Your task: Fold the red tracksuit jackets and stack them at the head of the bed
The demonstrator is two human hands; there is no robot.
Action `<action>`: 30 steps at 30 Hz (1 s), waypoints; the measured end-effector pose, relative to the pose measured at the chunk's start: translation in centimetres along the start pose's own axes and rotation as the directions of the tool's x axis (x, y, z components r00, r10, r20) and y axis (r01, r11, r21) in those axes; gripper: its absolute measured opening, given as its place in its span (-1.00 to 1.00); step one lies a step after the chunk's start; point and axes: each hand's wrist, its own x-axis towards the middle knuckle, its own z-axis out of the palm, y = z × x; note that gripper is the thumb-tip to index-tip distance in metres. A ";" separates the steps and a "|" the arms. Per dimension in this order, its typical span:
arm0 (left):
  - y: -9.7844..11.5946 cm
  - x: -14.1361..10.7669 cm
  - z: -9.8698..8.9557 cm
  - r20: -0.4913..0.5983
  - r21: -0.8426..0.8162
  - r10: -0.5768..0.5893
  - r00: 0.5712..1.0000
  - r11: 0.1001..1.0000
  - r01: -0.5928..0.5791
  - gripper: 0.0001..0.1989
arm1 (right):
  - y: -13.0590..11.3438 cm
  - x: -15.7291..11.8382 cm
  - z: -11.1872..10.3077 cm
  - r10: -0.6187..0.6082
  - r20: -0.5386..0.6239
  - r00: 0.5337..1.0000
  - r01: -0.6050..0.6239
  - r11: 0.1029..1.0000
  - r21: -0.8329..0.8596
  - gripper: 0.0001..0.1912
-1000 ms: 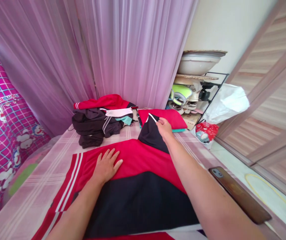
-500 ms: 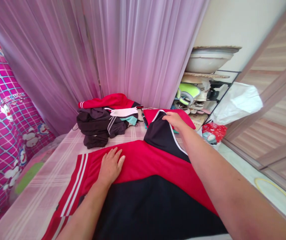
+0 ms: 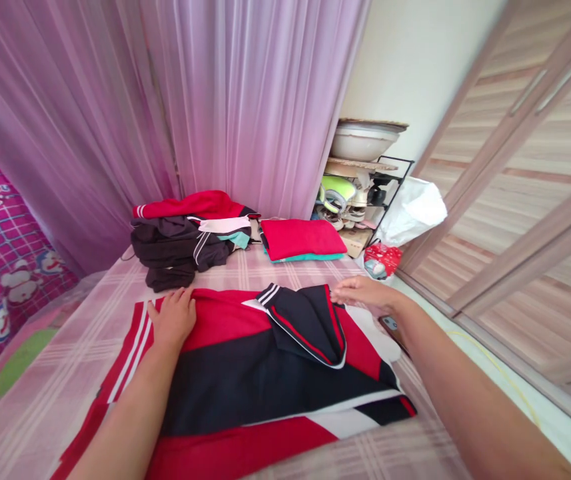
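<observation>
A red, black and white track jacket [image 3: 225, 370] lies spread on the checked bedsheet, its striped hem toward the left. My left hand [image 3: 174, 317] rests on the jacket's red upper part near the hem, fingers apart and palm down. One black sleeve [image 3: 298, 327] lies folded inward over the body, its striped cuff pointing toward the far side. At the upper fold of that sleeve is my right hand [image 3: 362, 293], fingertips drawn together on the edge. The lower side of the jacket is partly hidden by my left forearm.
Behind the jacket is a heap of dark and red clothes [image 3: 170, 247]. Right of it sits a folded red and teal stack [image 3: 302, 240]. A phone [image 3: 390, 325] lies by my right forearm. Beyond the bed stand a shoe rack [image 3: 385, 207] and a wooden wardrobe [image 3: 515, 167].
The black sleeve has been brought down over the jacket body. My right hand has lowered with it, while my left hand has slid left toward the hem. The view has shifted right.
</observation>
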 end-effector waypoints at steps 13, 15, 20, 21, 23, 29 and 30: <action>-0.3 0.3 1.2 -0.039 0.020 -0.027 0.999 0.999 0.028 -0.51 | -3.3 3.4 11.9 -0.113 -0.075 0.991 0.032 0.731 -0.681 -0.67; -0.5 0.5 0.9 -0.041 0.039 -0.013 0.999 0.999 0.014 -0.56 | -2.4 3.4 10.2 -0.109 -0.114 0.988 0.035 0.856 -0.516 -0.68; -2.2 1.9 -2.0 0.101 0.151 0.194 0.976 0.966 -0.208 -0.71 | -0.5 1.2 5.4 -0.056 -0.183 0.982 0.140 0.862 0.487 -0.68; -2.6 2.1 -2.8 0.139 0.181 0.246 0.959 0.946 -0.269 -0.72 | -0.2 0.4 4.6 -0.054 -0.158 0.986 0.140 0.780 0.609 -0.69; -3.4 2.4 -4.3 0.192 0.234 0.338 0.921 0.896 -0.377 -0.74 | 0.4 -1.5 3.3 -0.065 -0.072 0.995 0.097 0.683 0.724 -0.70; -3.9 0.6 -7.3 0.157 0.285 0.540 0.827 0.777 -0.561 -0.67 | 1.7 -6.8 1.9 -0.219 0.260 0.940 -0.012 0.743 0.669 -0.70; -3.9 0.0 -7.6 0.133 0.290 0.576 0.806 0.756 -0.588 -0.66 | 1.8 -7.5 2.1 -0.241 0.339 0.909 -0.028 0.778 0.628 -0.69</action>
